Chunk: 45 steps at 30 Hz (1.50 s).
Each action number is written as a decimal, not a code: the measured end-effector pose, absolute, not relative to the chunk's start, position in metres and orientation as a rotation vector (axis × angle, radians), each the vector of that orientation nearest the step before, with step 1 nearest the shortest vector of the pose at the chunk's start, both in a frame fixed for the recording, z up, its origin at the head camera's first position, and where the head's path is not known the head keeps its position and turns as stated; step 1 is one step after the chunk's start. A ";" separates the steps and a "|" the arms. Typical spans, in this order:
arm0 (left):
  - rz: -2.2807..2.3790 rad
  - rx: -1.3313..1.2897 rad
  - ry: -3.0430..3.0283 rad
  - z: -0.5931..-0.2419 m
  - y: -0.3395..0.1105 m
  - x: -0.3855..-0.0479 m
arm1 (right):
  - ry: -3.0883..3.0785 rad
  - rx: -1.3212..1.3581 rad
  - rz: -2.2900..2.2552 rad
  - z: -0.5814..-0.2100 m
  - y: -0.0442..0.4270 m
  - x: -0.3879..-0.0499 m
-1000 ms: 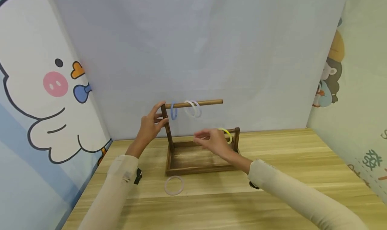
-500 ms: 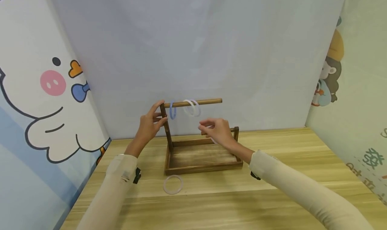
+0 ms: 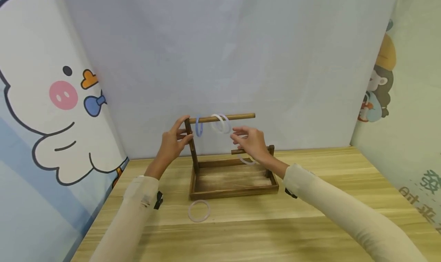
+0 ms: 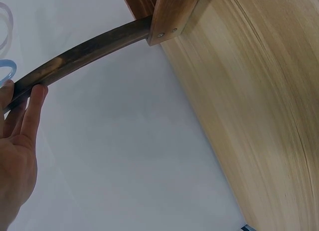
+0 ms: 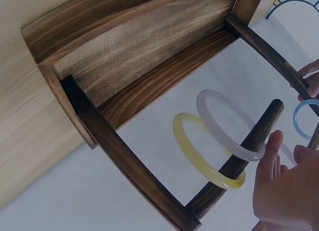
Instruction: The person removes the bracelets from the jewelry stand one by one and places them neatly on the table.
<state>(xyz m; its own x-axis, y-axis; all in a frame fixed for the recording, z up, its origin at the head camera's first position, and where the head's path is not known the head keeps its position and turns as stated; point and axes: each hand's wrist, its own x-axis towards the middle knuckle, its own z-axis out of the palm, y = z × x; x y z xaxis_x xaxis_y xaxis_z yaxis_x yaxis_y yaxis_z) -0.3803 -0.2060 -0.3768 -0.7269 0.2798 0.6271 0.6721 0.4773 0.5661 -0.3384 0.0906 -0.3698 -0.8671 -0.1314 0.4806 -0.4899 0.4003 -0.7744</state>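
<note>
My left hand (image 3: pixel 172 141) grips the tall post of a dark wooden bangle stand (image 3: pixel 234 195) near its top, thumb on one side and fingers on the other. A blue bangle (image 3: pixel 199 126), a white bangle (image 3: pixel 218 123) and a pale purple bangle (image 3: pixel 226 123) hang on the upper bar. My right hand (image 3: pixel 251 142) is raised in front of the short lower bar, with nothing visible between its fingers. In the right wrist view, a yellow bangle (image 5: pixel 193 153) and a translucent pale purple bangle (image 5: pixel 222 118) hang on that lower bar, close to the fingers.
Another pale pink bangle (image 3: pixel 199 211) lies flat on the wood-grain table (image 3: pixel 241 235), just in front of the stand's tray base. A light cloth backdrop (image 3: pixel 293 63) stands behind, and printed panels rise at both sides.
My right hand has risen from low over the tray, slightly to the right. A pale bangle now shows on the lower bar under it. The left hand keeps its grip on the post.
</note>
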 end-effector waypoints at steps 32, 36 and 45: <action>-1.126 -0.803 -2.276 -0.379 -0.203 -0.379 | -2.313 0.545 1.451 -0.363 0.089 -0.347; -1.135 -0.796 -2.290 -0.381 -0.204 -0.378 | -2.315 0.524 1.467 -0.364 0.093 -0.344; -1.114 -0.793 -2.283 -0.378 -0.206 -0.378 | -2.300 0.534 1.428 -0.365 0.103 -0.346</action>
